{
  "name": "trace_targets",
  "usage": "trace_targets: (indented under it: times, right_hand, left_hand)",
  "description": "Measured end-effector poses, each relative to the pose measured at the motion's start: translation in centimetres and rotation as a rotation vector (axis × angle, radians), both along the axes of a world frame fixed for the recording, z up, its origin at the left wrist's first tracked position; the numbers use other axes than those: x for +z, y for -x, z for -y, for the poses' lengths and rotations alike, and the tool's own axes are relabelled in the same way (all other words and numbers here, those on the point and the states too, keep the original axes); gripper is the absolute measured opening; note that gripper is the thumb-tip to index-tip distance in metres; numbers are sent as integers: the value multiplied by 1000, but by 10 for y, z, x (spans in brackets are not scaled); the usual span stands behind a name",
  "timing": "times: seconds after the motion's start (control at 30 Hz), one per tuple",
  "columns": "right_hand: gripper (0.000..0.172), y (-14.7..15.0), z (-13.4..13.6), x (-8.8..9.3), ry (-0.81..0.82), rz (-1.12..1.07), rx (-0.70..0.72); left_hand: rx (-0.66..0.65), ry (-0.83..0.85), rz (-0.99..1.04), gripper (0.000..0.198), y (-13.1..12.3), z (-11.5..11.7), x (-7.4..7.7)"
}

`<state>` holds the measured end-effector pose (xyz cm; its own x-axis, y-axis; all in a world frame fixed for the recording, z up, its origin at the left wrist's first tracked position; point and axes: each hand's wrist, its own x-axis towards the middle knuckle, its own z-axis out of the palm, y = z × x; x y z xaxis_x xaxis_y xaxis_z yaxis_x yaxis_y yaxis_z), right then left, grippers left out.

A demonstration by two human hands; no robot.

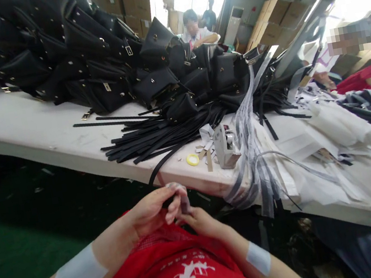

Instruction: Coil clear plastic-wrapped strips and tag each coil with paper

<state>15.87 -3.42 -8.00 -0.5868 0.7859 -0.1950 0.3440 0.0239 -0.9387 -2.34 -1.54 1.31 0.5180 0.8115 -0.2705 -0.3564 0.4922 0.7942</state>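
Observation:
Both my hands meet in front of my red apron (178,260), close to the table edge. My left hand (151,209) is closed, with a black strap (161,165) curving over the edge down to it; the strap's end is hidden behind the fingers. A crumpled translucent strip (183,198) shows at the fingertips between the two hands. My right hand (200,220) is closed in a pinch at the strip's lower end. Just beyond lie a heap of black straps (156,134), a tape dispenser (225,151) and a yellow tape ring (192,159).
Black bags with metal buckles (91,55) are piled along the back of the white table (45,139). Long translucent strips (251,146) hang over the front edge at right, beside white sheets (314,135). Several people work beyond and at right. Cardboard boxes (273,23) stand behind.

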Motion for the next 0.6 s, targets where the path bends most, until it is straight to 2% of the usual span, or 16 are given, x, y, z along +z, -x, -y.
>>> trace_targets:
  times: [0.07, 0.1, 0.13, 0.17, 0.23, 0.33, 0.4, 0.43, 0.5, 0.53, 0.57, 0.6]
  right_hand:
    - [46, 11, 16, 3, 211, -93, 79]
    - [45, 15, 21, 10, 244, -142, 91]
    - [44, 16, 24, 21, 253, -201, 62]
    - [43, 14, 22, 34, 256, -270, 2]
    - [42, 3, 6, 60, 291, -408, -121]
    - [40, -20, -35, 80, 325, -480, -271]
    - [40, -33, -56, 79, 304, -320, -323]
    - [38, -36, -62, 76, 232, -191, -348]
    - [29, -37, -64, 72, -66, 36, -399]
    - [33, -35, -60, 70, -241, 90, -389]
    - [43, -31, -55, 68, -384, 93, -344]
    - [50, -25, -48, 65, -463, 56, -270]
  left_hand:
    - [274, -185, -56, 35, 2, -18, 2]
    - [356, -306, -163, 36, 4, -26, 0]
    - [379, -432, -310, 35, 5, -32, -4]
    - [345, -551, -475, 34, 5, -34, -8]
    - [150, -727, -766, 37, 3, -30, -18]
    - [-104, -838, -897, 47, -3, -9, -24]
    - [-183, -824, -866, 52, -7, 3, -22]
    - [-206, -772, -831, 54, -9, 7, -20]
    - [-225, -587, -711, 58, -12, 11, -15]
    - [-220, -479, -619, 60, -13, 12, -11]
    - [-208, -382, -517, 61, -15, 12, -8]
    - [-190, -310, -421, 61, -16, 12, -5]
